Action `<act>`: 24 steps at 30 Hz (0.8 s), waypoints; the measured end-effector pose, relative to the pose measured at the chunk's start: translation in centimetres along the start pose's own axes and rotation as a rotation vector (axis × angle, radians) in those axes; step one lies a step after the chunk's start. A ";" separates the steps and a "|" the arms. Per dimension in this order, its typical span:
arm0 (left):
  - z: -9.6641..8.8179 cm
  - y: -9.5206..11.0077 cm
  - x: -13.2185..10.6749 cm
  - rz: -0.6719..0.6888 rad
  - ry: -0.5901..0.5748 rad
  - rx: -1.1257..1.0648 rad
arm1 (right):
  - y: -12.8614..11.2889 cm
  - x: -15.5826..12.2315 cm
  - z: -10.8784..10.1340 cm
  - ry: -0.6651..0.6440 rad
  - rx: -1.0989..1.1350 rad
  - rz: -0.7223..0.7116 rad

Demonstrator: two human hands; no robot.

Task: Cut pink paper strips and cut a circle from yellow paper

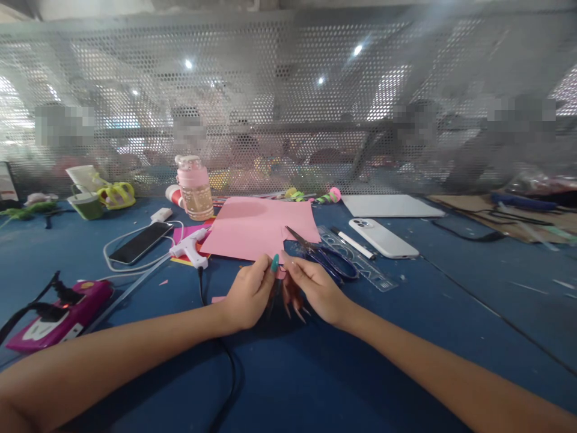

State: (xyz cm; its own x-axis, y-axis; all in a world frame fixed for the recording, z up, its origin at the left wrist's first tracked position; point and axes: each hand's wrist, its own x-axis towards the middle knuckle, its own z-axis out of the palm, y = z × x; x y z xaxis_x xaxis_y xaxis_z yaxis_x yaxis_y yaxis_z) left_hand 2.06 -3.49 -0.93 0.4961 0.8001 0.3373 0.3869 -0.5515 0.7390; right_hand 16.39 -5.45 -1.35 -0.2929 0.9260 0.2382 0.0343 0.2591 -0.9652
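My left hand [247,293] and my right hand [314,287] meet at the middle of the blue table [406,337], fingers pinched together on a small pink paper piece [280,273] between them. A large pink paper sheet [261,227] lies just beyond the hands. Blue-handled scissors [321,251] rest partly open right of the sheet, beside my right hand, on a clear ruler [360,260]. A white glue gun [192,246] lies to the left of the sheet, its cord running toward me.
A black phone [140,242] with a white cable, a pink device [58,316] and a pink bottle [195,187] stand left. A white phone [383,237], a marker [352,242] and a white board [390,205] lie right. A perforated metal screen [288,108] closes the back.
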 end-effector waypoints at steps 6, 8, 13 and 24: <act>0.0 0.0 0.0 0.008 0.005 -0.034 | 0.2 -0.2 0.6 0.085 -0.026 -0.031; 0.0 0.0 0.0 0.000 0.006 -0.042 | 0.3 -0.2 0.6 0.100 -0.057 -0.053; 0.0 0.0 -0.1 0.016 0.009 -0.010 | 0.2 -0.3 0.5 0.100 -0.147 -0.099; -0.1 0.3 -0.1 0.100 0.055 0.079 | -0.1 -0.6 1.0 0.140 -0.257 -0.088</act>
State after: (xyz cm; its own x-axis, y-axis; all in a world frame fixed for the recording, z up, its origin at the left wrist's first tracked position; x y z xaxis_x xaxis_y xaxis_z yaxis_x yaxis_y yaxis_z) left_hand 2.00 -3.71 -0.70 0.4930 0.7505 0.4401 0.3988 -0.6445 0.6523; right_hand 15.60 -6.31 -1.47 -0.1719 0.9212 0.3492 0.2607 0.3843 -0.8856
